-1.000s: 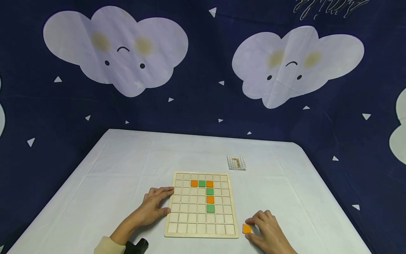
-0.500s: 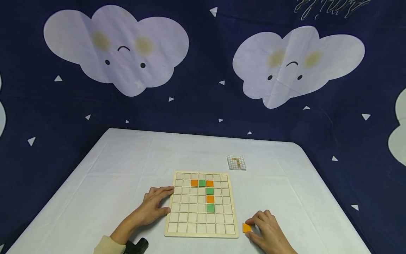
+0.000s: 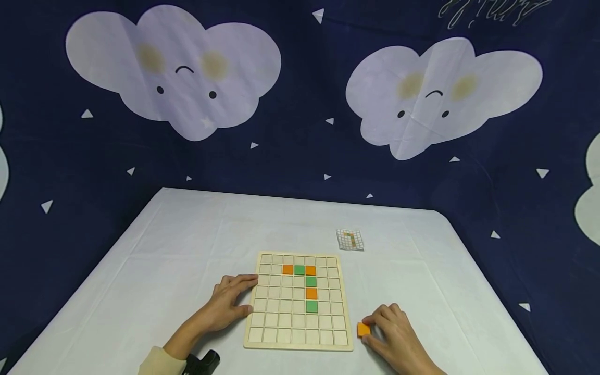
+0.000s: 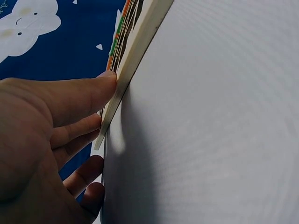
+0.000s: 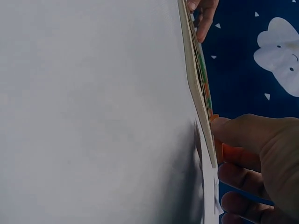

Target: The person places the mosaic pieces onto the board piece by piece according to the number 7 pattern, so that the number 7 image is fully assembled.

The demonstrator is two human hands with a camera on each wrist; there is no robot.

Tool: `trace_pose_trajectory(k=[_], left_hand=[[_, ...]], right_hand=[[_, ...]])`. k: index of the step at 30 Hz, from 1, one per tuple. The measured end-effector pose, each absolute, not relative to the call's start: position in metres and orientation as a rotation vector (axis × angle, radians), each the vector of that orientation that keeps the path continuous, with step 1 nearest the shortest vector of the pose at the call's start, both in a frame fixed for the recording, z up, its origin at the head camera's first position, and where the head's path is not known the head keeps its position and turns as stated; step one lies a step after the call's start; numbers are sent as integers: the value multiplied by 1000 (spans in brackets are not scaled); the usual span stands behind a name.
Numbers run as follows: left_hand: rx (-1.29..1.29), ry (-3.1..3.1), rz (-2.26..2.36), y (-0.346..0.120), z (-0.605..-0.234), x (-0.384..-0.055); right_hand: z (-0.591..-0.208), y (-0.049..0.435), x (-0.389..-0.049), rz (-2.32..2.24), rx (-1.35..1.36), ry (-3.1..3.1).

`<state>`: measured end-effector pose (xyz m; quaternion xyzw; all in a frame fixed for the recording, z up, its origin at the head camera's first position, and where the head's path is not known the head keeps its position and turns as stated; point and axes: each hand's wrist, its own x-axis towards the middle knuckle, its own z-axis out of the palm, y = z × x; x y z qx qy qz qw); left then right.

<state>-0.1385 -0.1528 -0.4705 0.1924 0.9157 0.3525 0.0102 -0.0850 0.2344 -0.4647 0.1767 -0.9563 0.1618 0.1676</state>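
Observation:
My right hand [image 3: 395, 336] pinches an orange square tile [image 3: 363, 329] between thumb and fingers, just off the lower right edge of the wooden grid board [image 3: 251, 333]. In the right wrist view, part of the orange tile [image 5: 219, 150] shows behind the thumb. My left hand [image 3: 227, 303] rests against the board's left edge, fingers extended and thumb apart from them. The left wrist view has the thumb touching the board's side [image 4: 122, 84]. Three orange tiles [image 3: 311, 294] and three green tiles [image 3: 311, 306] lie in the board's squares, in a row that turns downward.
A small card [image 3: 350, 240] printed with a grid and a coloured pattern lies beyond the board, to the right. White cloth covers the table [image 3: 187, 234]. Behind it hangs a dark blue cloth [image 3: 300, 151] with clouds.
My right hand has shifted slightly away from me with the orange tile, which moved up a little in the head view. The left hand and the board stay in place.

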Motion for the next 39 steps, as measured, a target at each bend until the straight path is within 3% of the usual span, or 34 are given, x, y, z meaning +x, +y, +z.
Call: trace_pose_trajectory(k=[39], left_hand=[[576,2848,1114,-151,-469,-138]], right_hand=[[-464,174,-110,547,805,-2514]])
